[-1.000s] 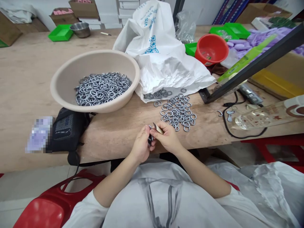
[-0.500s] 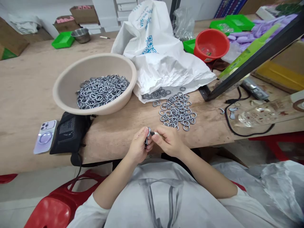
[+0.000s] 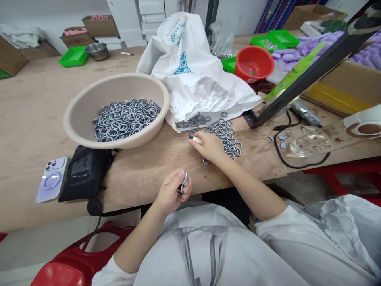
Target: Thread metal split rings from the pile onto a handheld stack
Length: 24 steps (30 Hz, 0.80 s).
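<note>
Saw a wooden table (image 3: 143,174) stretching beneath and around both hands. Noticed a white bag (image 3: 205,89) beyond the hands, printed in blue with a QR code and tilted lettering, too creased to read for certain. Found a beige basin (image 3: 77,104) beyond and left of the left hand (image 3: 172,188), partly filled with a heap of rings (image 3: 127,119). Spotted a clear bottle (image 3: 315,145) well to the right of the right hand (image 3: 210,147), marked with brown print too small to read. Saw a black pouch (image 3: 81,171) left of the left hand, and a red bowl (image 3: 254,63) beyond and right of the right hand.

Found the left hand near the table's front edge, tightly curled; the right farther forward, just short of the bag's mouth, closed in a pinch. Saw a phone (image 3: 49,186) past the pouch, on the left hand's side.

Made out a pale stick (image 3: 197,140) in the right hand's pinch; could not tell the dark shape at its tip from a ring. Saw a cluster of rings (image 3: 182,184) gripped between left thumb and fingers, too bunched to count, and loose rings (image 3: 232,139) piled just beside the right hand.
</note>
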Tool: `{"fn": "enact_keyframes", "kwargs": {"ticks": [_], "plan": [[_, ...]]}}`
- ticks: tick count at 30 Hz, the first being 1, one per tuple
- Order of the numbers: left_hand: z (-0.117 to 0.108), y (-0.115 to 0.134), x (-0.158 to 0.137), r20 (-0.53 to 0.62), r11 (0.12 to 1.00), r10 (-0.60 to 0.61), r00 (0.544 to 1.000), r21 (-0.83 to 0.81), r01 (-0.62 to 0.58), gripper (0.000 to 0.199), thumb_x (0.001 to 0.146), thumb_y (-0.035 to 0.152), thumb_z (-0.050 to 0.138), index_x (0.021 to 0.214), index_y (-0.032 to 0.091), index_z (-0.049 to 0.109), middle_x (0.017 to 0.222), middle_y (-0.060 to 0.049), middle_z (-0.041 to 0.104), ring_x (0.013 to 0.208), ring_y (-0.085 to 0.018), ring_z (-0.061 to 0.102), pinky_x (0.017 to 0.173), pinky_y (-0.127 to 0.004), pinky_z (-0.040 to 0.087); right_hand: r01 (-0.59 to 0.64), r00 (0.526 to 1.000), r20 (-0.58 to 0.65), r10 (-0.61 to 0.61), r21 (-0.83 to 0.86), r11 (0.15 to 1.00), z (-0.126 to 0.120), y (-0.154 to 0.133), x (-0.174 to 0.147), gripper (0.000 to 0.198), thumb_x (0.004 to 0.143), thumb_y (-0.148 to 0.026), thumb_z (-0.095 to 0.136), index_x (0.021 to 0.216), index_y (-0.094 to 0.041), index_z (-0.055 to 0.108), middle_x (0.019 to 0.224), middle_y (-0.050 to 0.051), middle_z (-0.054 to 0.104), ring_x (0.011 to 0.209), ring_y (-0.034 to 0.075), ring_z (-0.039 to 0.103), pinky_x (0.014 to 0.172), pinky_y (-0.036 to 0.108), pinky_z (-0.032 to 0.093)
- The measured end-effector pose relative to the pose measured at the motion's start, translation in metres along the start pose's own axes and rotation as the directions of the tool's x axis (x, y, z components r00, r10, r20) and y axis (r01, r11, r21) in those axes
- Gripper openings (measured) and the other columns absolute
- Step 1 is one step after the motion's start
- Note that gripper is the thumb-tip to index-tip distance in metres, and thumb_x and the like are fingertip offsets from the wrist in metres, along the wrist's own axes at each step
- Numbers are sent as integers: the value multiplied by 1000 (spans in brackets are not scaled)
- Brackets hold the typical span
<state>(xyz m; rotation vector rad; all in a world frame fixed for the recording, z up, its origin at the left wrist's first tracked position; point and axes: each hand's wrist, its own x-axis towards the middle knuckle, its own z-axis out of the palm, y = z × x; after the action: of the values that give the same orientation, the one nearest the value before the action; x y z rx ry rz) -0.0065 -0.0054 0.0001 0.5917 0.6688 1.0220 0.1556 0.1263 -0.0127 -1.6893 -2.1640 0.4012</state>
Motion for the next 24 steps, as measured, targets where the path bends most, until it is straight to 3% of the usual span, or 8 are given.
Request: {"fn": "enact_keyframes", "kwargs": {"ticks": [3,6,8,10,12,14,19,24], "plan": [[-9,3,0,-110,1000,-25,994,0,25,32,81,44,72,80,14,62,56,1,54,40,-7,46,34,-16,30,50,998,60,-36,-249,967,1,0,28,29,92,-44,56,106,-22,71,107,10,70,88,25,64,68,31,37],[-17,6,3,-209,999,-16,978,-33,9,32,76,37,76,96,14,67,62,1,59,44,-8,52,34,-15,32,98,992,101,-72,-276,956,2,-4,34,23,94,-28,52,100,-20,73,106,11,69,90,24,64,70,31,39],[-21,8,6,-283,996,-29,959,-85,4,31,75,37,78,94,15,66,68,0,61,51,-9,57,35,-14,34,112,992,79,-103,-124,986,0,-9,25,20,92,-25,54,93,-19,73,99,10,68,88,23,63,71,31,40],[-22,9,10,-325,989,-75,943,-146,29,32,76,42,77,87,15,64,74,-2,63,60,-11,61,36,-14,37,138,986,60,-152,202,970,-3,-15,7,21,93,-29,56,87,-18,73,90,7,66,84,20,61,73,30,41],[-21,9,15,-315,981,-129,940,-182,74,36,78,48,74,84,15,62,78,-3,63,63,-12,62,36,-15,38,149,971,70,-227,565,812,-5,-22,-15,30,97,-37,52,87,-18,72,85,4,64,82,17,60,76,29,43],[-19,6,19,-256,972,-190,948,-186,144,42,80,55,70,83,14,61,76,-3,61,58,-10,58,34,-14,35,123,951,103,-291,738,664,-5,-27,-36,37,98,-45,50,84,-19,72,78,2,61,78,16,59,75,29,44],[-8,0,20,-13,932,-313,950,-197,305,50,74,61,74,76,15,55,64,3,48,47,-5,43,33,-12,26,154,971,-6,-237,778,609,-1,-27,-62,41,94,-53,54,78,-20,73,75,2,58,73,15,56,73,30,45],[5,-6,19,-167,976,-188,968,-145,165,43,71,48,81,77,17,52,61,5,47,47,-6,44,35,-13,28,166,978,-39,-204,737,655,0,-26,-70,27,82,-45,73,95,-21,74,84,2,66,78,17,61,75,30,46]]}}
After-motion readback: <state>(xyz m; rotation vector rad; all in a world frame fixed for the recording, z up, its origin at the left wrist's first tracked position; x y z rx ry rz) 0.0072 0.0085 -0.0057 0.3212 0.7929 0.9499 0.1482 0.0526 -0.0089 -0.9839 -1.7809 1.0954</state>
